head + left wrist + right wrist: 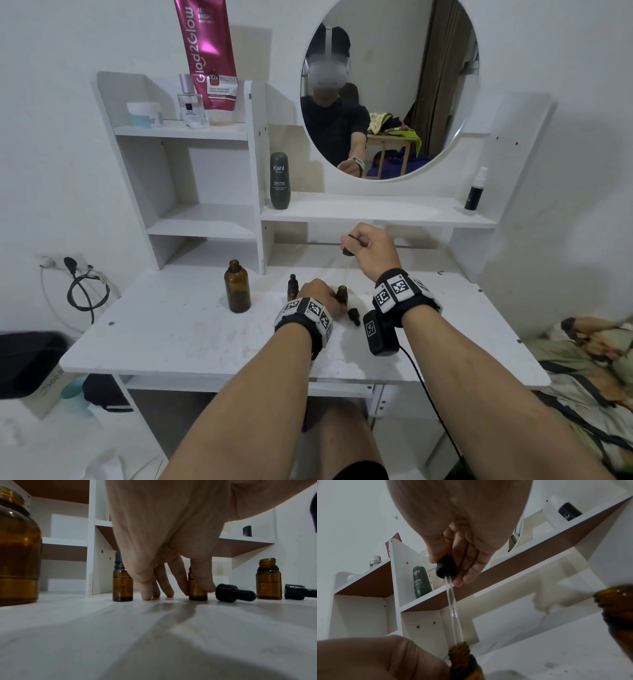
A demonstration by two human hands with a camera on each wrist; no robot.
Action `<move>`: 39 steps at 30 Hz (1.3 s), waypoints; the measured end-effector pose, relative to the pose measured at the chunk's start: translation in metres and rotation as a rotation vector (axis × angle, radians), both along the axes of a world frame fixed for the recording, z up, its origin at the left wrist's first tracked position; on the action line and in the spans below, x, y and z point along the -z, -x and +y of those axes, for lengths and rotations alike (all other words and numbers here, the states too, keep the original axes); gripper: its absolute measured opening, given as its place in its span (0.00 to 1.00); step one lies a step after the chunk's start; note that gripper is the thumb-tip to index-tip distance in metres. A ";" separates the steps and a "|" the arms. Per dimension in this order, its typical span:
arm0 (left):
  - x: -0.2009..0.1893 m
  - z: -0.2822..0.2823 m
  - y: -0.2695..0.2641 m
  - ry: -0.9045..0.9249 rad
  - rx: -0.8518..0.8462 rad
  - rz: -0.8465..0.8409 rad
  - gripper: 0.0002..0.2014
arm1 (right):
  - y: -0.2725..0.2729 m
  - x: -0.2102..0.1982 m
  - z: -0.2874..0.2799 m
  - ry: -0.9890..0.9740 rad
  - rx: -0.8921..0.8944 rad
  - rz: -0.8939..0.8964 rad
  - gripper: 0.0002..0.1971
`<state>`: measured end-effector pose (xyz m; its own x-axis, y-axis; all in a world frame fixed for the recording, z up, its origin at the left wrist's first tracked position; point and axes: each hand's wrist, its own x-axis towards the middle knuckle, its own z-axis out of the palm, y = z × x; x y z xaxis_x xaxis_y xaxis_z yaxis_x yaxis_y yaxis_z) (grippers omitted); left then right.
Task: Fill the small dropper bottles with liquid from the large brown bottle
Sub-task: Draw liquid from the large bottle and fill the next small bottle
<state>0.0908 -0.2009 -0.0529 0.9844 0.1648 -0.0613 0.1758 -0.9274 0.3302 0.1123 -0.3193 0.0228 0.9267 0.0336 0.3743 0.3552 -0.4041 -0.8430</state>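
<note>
The large brown bottle [237, 286] stands uncapped at the left of the desk. My left hand [327, 297] rests on the desk and grips a small open amber bottle [342, 294] between thumb and fingers [203, 584]. Above it, my right hand [356, 244] pinches the black bulb of a dropper [446, 568]. Its glass pipette [453, 609] slants down, with the tip at the small bottle's mouth [459, 649]. A capped small bottle [292, 287] stands just left of my left hand. Another open small bottle [268, 582] stands to the right.
A black dropper cap [354, 316] lies on the desk by my left wrist, and a second cap [300, 592] lies further right. A shelf unit with a dark green bottle [280, 181], a spray bottle [475, 190] and a round mirror [390, 85] rises behind.
</note>
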 end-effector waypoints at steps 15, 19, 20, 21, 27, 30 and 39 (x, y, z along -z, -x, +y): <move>-0.001 0.000 -0.001 0.001 -0.010 0.010 0.26 | 0.003 -0.002 0.002 0.031 0.012 -0.008 0.10; -0.002 0.000 -0.001 0.017 -0.007 0.026 0.25 | 0.003 -0.002 0.001 0.041 0.006 -0.015 0.11; -0.003 0.000 -0.001 0.019 -0.006 0.029 0.25 | 0.003 -0.002 0.001 0.038 0.005 -0.014 0.11; -0.003 0.000 -0.001 0.018 -0.003 0.033 0.25 | 0.003 -0.002 0.001 0.034 0.004 -0.012 0.11; -0.005 0.000 0.001 0.023 0.005 0.042 0.24 | 0.004 -0.010 0.002 0.029 -0.002 0.021 0.08; -0.005 0.002 0.003 0.059 0.004 0.051 0.24 | 0.004 -0.022 0.003 0.028 -0.011 0.000 0.07; -0.038 0.034 0.014 0.403 0.127 0.192 0.24 | 0.006 -0.070 0.021 -0.103 -0.090 -0.068 0.06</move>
<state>0.0766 -0.1671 -0.0154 0.9597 -0.0308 -0.2793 0.1627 -0.7497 0.6415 0.1062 -0.2980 0.0931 0.8940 0.0733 0.4420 0.4438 -0.2808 -0.8510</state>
